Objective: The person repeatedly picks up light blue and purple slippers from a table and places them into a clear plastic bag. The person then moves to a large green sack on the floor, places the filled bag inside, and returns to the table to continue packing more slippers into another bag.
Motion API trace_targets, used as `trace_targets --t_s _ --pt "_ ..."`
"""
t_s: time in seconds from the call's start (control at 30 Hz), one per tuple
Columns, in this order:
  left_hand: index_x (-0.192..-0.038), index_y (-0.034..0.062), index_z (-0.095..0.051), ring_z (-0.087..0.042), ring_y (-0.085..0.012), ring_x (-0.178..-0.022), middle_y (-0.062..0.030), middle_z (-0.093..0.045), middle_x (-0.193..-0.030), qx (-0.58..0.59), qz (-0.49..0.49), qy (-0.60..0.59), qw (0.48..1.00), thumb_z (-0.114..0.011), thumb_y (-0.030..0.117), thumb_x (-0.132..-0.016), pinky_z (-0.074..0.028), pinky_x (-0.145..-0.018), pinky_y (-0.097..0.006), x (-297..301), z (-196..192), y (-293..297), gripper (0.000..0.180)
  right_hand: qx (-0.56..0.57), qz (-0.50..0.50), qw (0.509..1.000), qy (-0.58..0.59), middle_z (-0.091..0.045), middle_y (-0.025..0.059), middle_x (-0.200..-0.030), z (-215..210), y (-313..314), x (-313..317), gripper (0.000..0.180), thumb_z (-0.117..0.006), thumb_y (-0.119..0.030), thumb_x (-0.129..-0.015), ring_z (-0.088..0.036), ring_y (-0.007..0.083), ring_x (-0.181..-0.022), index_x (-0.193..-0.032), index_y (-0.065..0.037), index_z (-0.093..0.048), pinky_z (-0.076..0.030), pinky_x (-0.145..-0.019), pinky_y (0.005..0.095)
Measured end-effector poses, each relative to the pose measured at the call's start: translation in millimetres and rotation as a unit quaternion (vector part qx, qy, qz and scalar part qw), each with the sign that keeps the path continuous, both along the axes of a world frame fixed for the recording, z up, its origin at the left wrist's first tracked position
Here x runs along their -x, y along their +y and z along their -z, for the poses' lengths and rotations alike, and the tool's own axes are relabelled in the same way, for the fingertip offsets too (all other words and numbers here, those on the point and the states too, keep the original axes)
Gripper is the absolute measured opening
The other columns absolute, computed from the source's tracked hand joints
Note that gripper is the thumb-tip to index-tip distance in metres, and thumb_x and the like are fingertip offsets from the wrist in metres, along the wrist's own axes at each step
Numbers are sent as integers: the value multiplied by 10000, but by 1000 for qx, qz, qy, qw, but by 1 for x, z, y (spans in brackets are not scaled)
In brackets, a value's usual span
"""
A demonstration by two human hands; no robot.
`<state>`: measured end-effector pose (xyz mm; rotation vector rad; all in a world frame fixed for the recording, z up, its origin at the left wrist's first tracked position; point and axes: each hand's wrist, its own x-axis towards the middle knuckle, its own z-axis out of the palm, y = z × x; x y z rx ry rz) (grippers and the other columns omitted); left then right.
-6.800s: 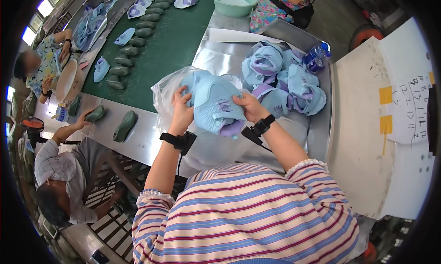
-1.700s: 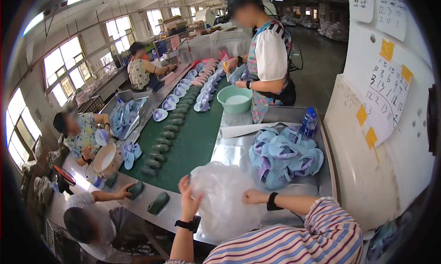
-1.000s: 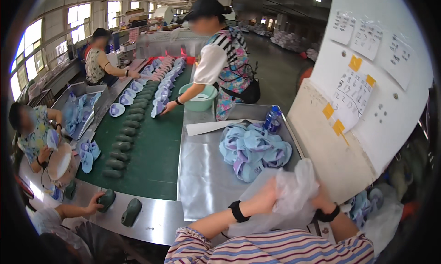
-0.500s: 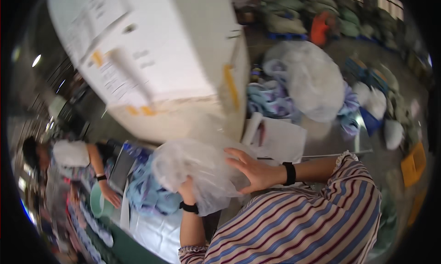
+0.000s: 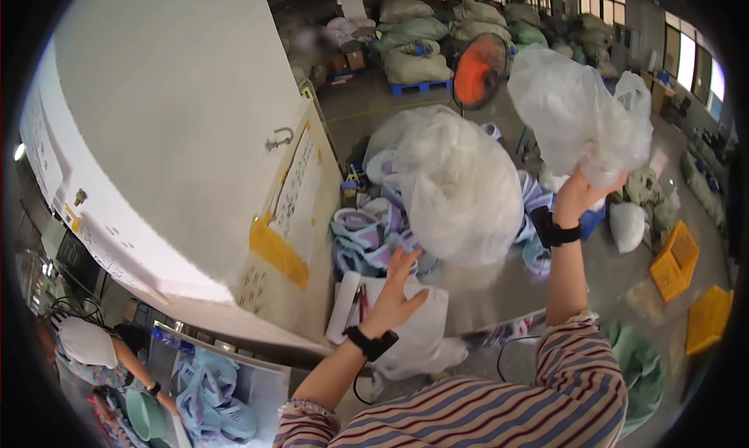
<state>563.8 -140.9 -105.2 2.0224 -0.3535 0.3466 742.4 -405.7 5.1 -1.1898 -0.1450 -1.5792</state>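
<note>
**Right hand holds clear bag up; left hand open and empty**

Near: striped sleeves come in from the lower edge, black watch on each wrist. Left hand (image 5: 395,288) is open, fingers spread, palm facing away, holding nothing. It hovers over white paper sheets (image 5: 406,323) lying on the metal counter (image 5: 499,296), just below the big bag.

Right hand (image 5: 581,194) is raised and closed on the bunched lower end of a clear plastic bag (image 5: 577,113). Bag's long axis is roughly upright, tilted a bit toward the right; gathered end points down into the fist, the loose body billows upward above the hand. Thin, crinkled, translucent film with glare patches. Can't tell if anything is inside (looks limp and light).

Middle: a larger, milky translucent bag (image 5: 460,187) sits on the counter between the two hands, stuffed round and rumpled. Around its base is a pile of pale blue and purple shoe pieces (image 5: 367,230), touching it on the left side. A big white panel (image 5: 179,136) stands left of the pile, with a paper sheet and a yellow patch stuck to its edge.

Far: orange fan (image 5: 481,70) behind the bags, stacked green-grey sacks (image 5: 437,35) beyond that, yellow crates (image 5: 675,261) on the floor at right.

Lower left corner: another person (image 5: 94,350) at a separate counter with more blue pieces and a green tub (image 5: 144,417).
</note>
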Motion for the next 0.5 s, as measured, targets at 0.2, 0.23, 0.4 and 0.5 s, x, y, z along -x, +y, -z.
trace_targets --t_s 0.2,0.23,0.4,0.5 --pt "-1370 60 -232 -262 -305 -1263 -222 -285 -1348 286 27 133 949 -633 199 -785 -243 -1020 -340 -154 -4 -17 723 680 -216 577 399 -453 119 -1266 130 50 -138 501 -459 -17 -730 -416 292 -1181 -1202 -179 -495 -335 -977 410" --pt "-1376 60 -214 -283 -305 -1248 -222 -299 -1338 271 73 187 941 -621 218 -796 -258 -1011 -329 -172 -2 -25 726 904 -143 318 249 -408 100 -1326 175 29 -171 479 -442 -71 -756 -468 276 -1146 -1207 -224 -494 -404 -915 390" --pt "-1382 58 -177 -355 -280 -1187 -223 -348 -1296 31 -90 196 976 -568 291 -835 -292 -992 -312 -200 45 -8 712 809 -272 400 333 -392 106 -1319 136 72 -130 539 -599 -138 -672 -552 288 -1015 -1190 -258 -511 -472 -803 352" --pt "-1368 31 -192 -378 -260 -1158 -202 -376 -1267 82 -97 221 967 -525 305 -860 -285 -990 -325 -204 40 -16 666 877 -134 290 359 -404 108 -1296 81 97 -94 637 -682 -199 -640 -535 311 -1014 -1235 -259 -462 -432 -855 441"
